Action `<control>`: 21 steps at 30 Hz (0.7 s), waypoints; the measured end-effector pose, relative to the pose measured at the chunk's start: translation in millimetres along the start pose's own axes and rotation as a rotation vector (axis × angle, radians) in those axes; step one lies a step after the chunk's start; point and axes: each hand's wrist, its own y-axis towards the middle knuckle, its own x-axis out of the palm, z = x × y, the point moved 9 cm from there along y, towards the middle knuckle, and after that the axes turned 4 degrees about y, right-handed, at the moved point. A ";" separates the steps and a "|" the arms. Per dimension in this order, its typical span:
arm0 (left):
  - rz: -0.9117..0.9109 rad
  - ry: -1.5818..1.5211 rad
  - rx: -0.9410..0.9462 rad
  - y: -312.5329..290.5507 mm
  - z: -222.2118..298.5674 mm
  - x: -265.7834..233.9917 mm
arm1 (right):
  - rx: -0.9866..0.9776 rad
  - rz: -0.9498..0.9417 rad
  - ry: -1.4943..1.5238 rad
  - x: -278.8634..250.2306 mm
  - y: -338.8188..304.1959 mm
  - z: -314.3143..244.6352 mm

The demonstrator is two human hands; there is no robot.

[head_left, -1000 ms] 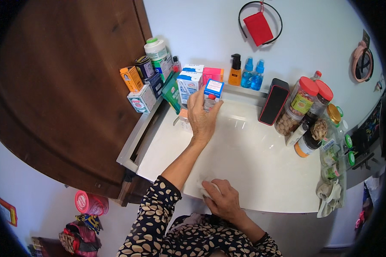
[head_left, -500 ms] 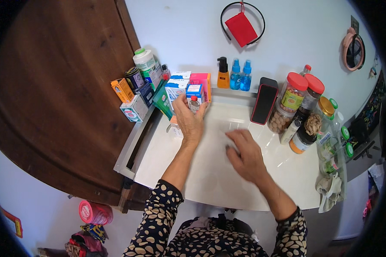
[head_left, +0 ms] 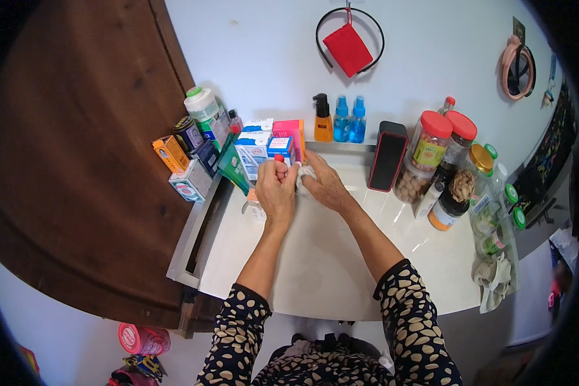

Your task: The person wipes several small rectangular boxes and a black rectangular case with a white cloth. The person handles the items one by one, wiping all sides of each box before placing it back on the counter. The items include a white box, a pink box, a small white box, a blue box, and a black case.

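- Left hand (head_left: 278, 196), centre of frame: fingers curled round a small red-capped bottle (head_left: 279, 157), only its cap plainly showing; the grip presumably keeps it steady and upright.
- Right hand (head_left: 331, 189), just right of it: a white cloth (head_left: 304, 180) gathered between thumb and fingers, bunched, it seems, to make a compact pad. Whether cloth touches bottle: cannot tell.
- Blue-and-white boxes (head_left: 251, 152) and pink box (head_left: 291, 130), left of upper centre: packed together behind the hands, likely to save room; they crowd the left fingers.
- Green pouch (head_left: 233, 167), left of the boxes: leaning, probably propped by its neighbours.
- Small orange-and-white box (head_left: 256, 206), beside the left wrist: an obstacle to leftward movement.
- Amber pump bottle (head_left: 323, 122) and blue spray bottles (head_left: 357, 122), upper centre: lined along the back edge, clear of both hands.
- Black speaker (head_left: 388, 157), right of centre: upright, bounding space on that side.
- Red-lidded jars (head_left: 430, 148), farther right: clustered, well apart from the hands.
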 end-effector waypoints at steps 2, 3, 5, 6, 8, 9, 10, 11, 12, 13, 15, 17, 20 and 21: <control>-0.009 0.024 0.037 -1.3 -0.3 6.3 | -0.018 0.014 0.010 -1.7 -5.4 0.5; -0.010 0.009 0.017 -2.8 -3.2 7.1 | -0.022 0.025 0.030 -1.7 -6.6 -1.2; -0.013 -0.025 -0.014 -2.7 -5.6 7.1 | -0.018 0.050 0.036 -6.5 -11.7 -4.9; 0.020 -0.005 0.038 -4.6 0.9 3.2 | -0.007 0.063 0.021 -10.4 -17.0 -6.9; 0.016 0.087 0.099 -7.6 9.5 -0.3 | -0.005 0.080 -0.002 -24.8 -31.2 -18.0; 0.045 0.147 0.178 -10.7 19.4 -1.5 | 0.020 0.053 -0.047 -33.2 -42.3 -21.2; 0.066 0.159 0.238 -14.4 30.9 -3.2 | 0.039 0.022 -0.087 -42.2 -54.5 -24.7; 0.085 0.166 0.298 -18.5 43.2 -2.1 | 0.061 -0.005 -0.130 -50.8 -67.3 -22.4; 0.103 0.174 0.359 -22.7 54.9 0.8 | 0.072 -0.013 -0.148 -59.8 -81.4 -17.6; 0.033 0.113 0.341 -25.3 61.4 13.2 | 0.083 -0.021 -0.169 -69.3 -97.5 -14.1; -0.108 -0.005 0.300 -35.7 77.6 46.8 | 0.117 -0.029 -0.193 -81.3 -128.7 -6.5; -0.259 -0.145 0.098 -42.0 85.2 85.6 | 0.156 -0.019 -0.201 -91.5 -156.6 -1.1; -0.393 -0.246 0.032 -55.5 86.8 142.6 | 0.160 0.045 -0.179 -97.8 -172.6 5.6; -0.398 -0.259 0.016 -57.8 89.6 155.9 | 0.147 0.060 -0.206 -98.4 -174.3 4.1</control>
